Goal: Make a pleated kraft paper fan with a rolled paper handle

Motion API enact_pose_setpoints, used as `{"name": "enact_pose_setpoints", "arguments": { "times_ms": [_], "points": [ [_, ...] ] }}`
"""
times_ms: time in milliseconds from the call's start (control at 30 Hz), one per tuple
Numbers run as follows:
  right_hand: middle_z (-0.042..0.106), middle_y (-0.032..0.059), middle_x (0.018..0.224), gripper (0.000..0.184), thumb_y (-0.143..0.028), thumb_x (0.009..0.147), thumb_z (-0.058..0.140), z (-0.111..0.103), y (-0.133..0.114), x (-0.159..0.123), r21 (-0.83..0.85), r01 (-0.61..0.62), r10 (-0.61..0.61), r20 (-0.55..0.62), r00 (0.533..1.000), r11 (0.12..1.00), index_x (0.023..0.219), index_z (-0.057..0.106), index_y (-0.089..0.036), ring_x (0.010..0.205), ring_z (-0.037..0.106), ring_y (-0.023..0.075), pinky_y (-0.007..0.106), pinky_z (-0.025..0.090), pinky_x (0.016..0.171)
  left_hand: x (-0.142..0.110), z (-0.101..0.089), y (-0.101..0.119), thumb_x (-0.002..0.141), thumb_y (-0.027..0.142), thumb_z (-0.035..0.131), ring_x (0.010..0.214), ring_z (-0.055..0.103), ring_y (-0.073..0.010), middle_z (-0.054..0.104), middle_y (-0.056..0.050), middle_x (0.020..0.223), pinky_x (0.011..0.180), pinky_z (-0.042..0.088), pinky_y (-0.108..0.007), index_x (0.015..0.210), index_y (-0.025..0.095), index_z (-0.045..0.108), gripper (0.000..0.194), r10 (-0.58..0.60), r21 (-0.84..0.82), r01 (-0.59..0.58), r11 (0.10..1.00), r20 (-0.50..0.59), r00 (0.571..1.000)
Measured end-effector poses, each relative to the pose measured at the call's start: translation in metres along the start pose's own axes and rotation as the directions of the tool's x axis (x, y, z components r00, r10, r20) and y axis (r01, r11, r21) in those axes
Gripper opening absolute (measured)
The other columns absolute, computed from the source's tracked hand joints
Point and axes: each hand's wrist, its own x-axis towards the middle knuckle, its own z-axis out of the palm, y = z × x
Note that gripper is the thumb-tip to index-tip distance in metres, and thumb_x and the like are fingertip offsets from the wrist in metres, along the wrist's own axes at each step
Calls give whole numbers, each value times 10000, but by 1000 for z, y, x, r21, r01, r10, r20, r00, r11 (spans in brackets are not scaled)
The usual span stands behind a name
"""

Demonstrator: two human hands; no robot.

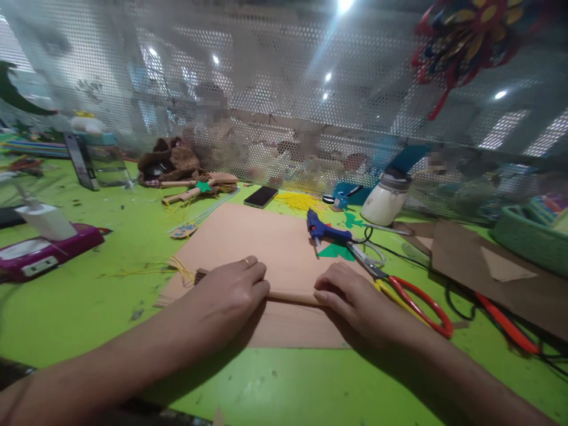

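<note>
The left hand (231,290) is pressing palm-down, fingers curled together over the left end of a thin wooden stick (290,296) that is lying crosswise on a brown cardboard sheet (261,242). At three o'clock from it, the right hand (350,299) is clamping the stick's other end, with only a short middle stretch showing between the two. Both hands are resting on the sheet, which is lying flat on the green worktop (89,296). To keep the stick from rolling, even downward pressure from both hands looks wise, with the sheet kept from sliding. At three o'clock of the right hand, red-handled scissors (412,302) are lying very close; at one o'clock, a blue glue gun (323,231) is resting on the sheet's far edge.
</note>
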Motion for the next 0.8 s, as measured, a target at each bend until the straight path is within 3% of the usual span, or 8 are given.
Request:
{"name": "enact_pose_setpoints", "arguments": {
  "times_ms": [100, 200, 333, 467, 567, 800],
  "points": [
    [597, 56, 913, 163, -285, 944, 500, 1, 0, 1, 9, -44, 44, 2, 999, 999, 874, 615, -193, 864, 529, 206, 360, 435, 759, 0, 1, -3, 879, 121, 497, 694, 474, -186, 556, -63, 788, 563, 359, -313, 779, 166, 579, 137, -6, -27, 5, 1000, -7, 1000],
    [604, 68, 936, 115, -238, 926, 533, 3, 1, 0, 51, -6, 10, -63, 998, 999, 947, 631, -183, 915, 525, 216, 369, 434, 791, -1, 4, -4, 878, 112, 482, 682, 464, -185, 536, -56, 761, 566, 346, -316, 771, 169, 570, 150, -14, -46, 13, 999, -23, 1000],
    [596, 91, 957, 136, -150, 914, 529, 9, 0, -7, -29, 214, -214, -254, 943, 976, 999, 634, -147, 923, 503, 217, 364, 422, 790, 0, 4, -6, 880, 123, 484, 646, 457, -174, 537, -55, 749, 546, 330, -309, 776, 163, 575, 144, -3, -86, 1, 996, -20, 1000],
    [566, 81, 786, 217, -89, 927, 459, 19, -6, -12, -213, 331, -376, -227, 898, 919, 818, 643, -123, 774, 452, 202, 332, 377, 639, 2, 0, -7, 884, 126, 482, 631, 457, -165, 536, -46, 741, 535, 319, -299, 775, 164, 573, 147, -2, -110, -1, 994, -21, 1000],
    [565, 86, 771, 211, -54, 913, 461, 25, -7, -11, -274, 322, -388, -233, 892, 906, 814, 638, -111, 771, 439, 208, 336, 368, 628, 1, 0, -8, 888, 131, 475, 629, 456, -163, 533, -42, 735, 531, 313, -296, 760, 169, 565, 161, -8, -115, 6, 993, -17, 1000],
    [586, 94, 789, 192, -65, 912, 486, 26, -2, -4, -240, 306, -362, -240, 901, 921, 815, 644, -111, 782, 462, 215, 350, 411, 662, 2, 2, -5, 893, 133, 483, 649, 462, -177, 556, -57, 790, 569, 358, -311, 801, 161, 581, 138, -16, -68, 15, 998, -15, 1000]
  ]
}}
